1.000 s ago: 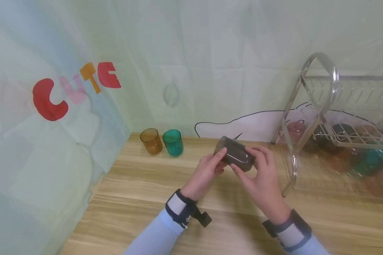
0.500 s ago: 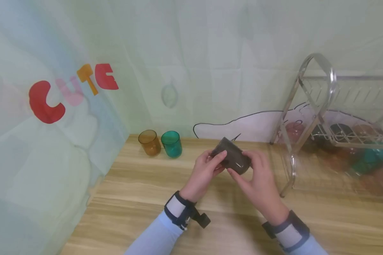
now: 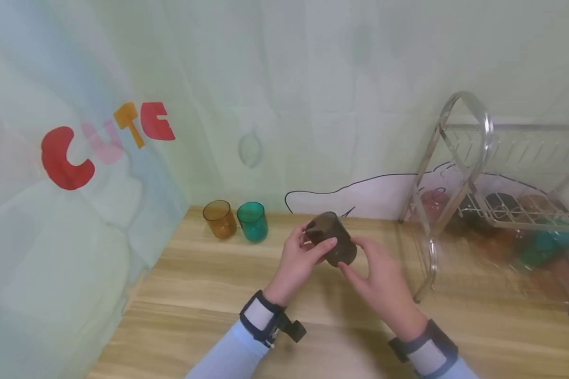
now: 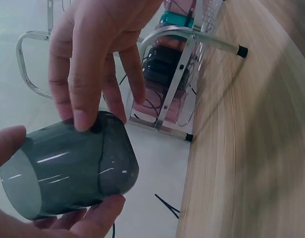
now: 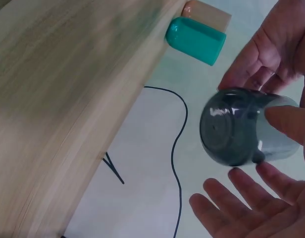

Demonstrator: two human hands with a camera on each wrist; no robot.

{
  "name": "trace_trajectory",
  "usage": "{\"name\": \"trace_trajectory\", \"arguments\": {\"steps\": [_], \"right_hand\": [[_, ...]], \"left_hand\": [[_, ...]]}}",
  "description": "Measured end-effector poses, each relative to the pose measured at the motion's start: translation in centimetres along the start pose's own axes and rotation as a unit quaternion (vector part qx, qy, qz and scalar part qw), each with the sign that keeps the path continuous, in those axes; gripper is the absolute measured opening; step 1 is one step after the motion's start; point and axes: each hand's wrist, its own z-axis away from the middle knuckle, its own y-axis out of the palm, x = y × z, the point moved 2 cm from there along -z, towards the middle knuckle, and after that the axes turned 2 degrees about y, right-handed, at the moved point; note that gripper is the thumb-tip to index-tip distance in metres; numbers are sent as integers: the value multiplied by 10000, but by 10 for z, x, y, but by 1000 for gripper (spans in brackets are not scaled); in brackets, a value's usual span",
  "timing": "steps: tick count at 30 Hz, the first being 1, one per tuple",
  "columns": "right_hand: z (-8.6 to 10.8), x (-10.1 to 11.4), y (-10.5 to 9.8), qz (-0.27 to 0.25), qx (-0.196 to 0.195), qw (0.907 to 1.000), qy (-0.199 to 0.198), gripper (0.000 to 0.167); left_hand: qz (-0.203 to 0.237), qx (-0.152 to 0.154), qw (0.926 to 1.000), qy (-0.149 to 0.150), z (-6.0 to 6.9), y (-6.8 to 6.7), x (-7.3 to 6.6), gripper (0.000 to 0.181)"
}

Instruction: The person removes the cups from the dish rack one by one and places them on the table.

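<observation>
A translucent grey cup (image 3: 343,248) is held in the air above the wooden table, tilted with its mouth toward the upper left in the head view. My left hand (image 3: 294,266) grips its side near the rim, thumb on the near side. At the base end, the thumb and index finger of my right hand (image 3: 384,284) pinch the cup; its other fingers stay off it, as the right wrist view shows. To the left, an amber cup (image 3: 221,223) and a teal cup (image 3: 253,226) stand upright side by side near the table's back edge.
A metal dish rack (image 3: 486,129) stands at the right, with several coloured cups (image 3: 550,239) on its lower tier, partly behind its bars. A printed cloth (image 3: 313,105) hangs behind the wooden table (image 3: 194,316).
The grey cup has turned in my hands, and its mouth has come more into sight. Both hands have shifted slightly left and stay on it. The head view has moved a little.
</observation>
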Motion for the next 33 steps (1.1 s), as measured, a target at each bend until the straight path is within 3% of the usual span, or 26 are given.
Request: {"name": "trace_trajectory", "arguments": {"steps": [3,9,17,26,33], "right_hand": [[2,-3,1,173,250,9995,123,56],[3,-11,-4,291,382,9986,209,52],[2,-13,-11,431,260,9986,129,51],[2,-13,-14,477,304,9983,162,51],[3,-13,-13,444,354,9983,122,52]], "left_hand": [[-460,-65,9985,293,1,-3,0,63],[-1040,-459,9910,713,-14,-12,21,66],[-1446,-1079,9815,633,-29,-33,36,78],[-1515,-1676,9712,756,-49,-54,51,71],[-1540,-1908,9671,682,-60,-64,61,71]]}}
